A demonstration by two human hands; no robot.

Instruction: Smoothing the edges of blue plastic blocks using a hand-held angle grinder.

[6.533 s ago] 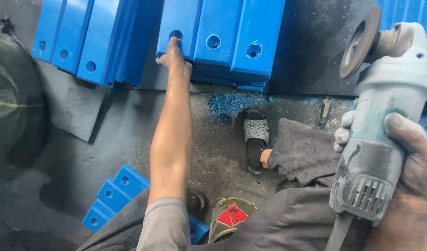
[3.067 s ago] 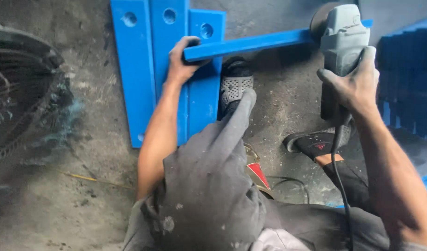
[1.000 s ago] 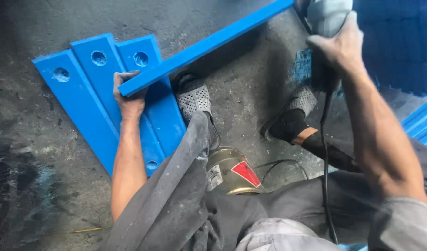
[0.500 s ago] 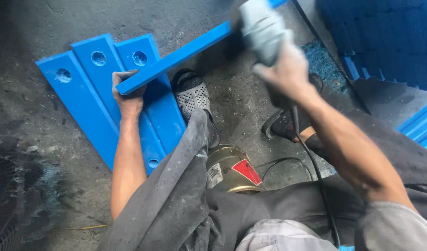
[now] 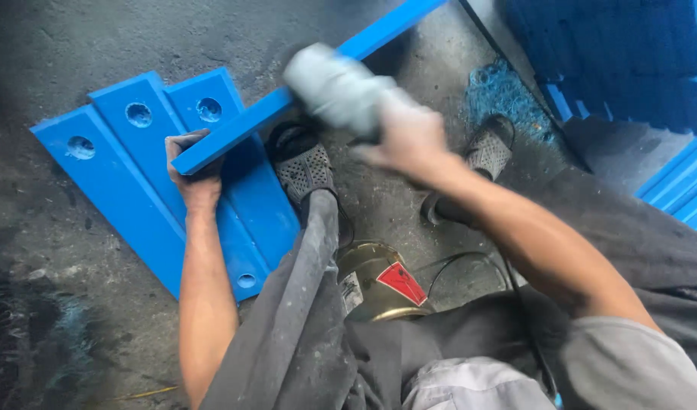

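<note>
Beside left hand (image 5: pixel 193 178): flat blue plates (image 5: pixel 128 197), sandalled foot (image 5: pixel 303 171), tin can (image 5: pixel 375 282).

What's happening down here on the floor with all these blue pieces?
A person crouched on a concrete floor is working a long blue strip. The left hand grips its near end, holding it on edge across three flat blue plates with holes. The right hand holds a grey power grinder, blurred with motion, against the strip's middle. One sandalled foot rests by the plates. More blue pieces are stacked at the upper right.
</note>
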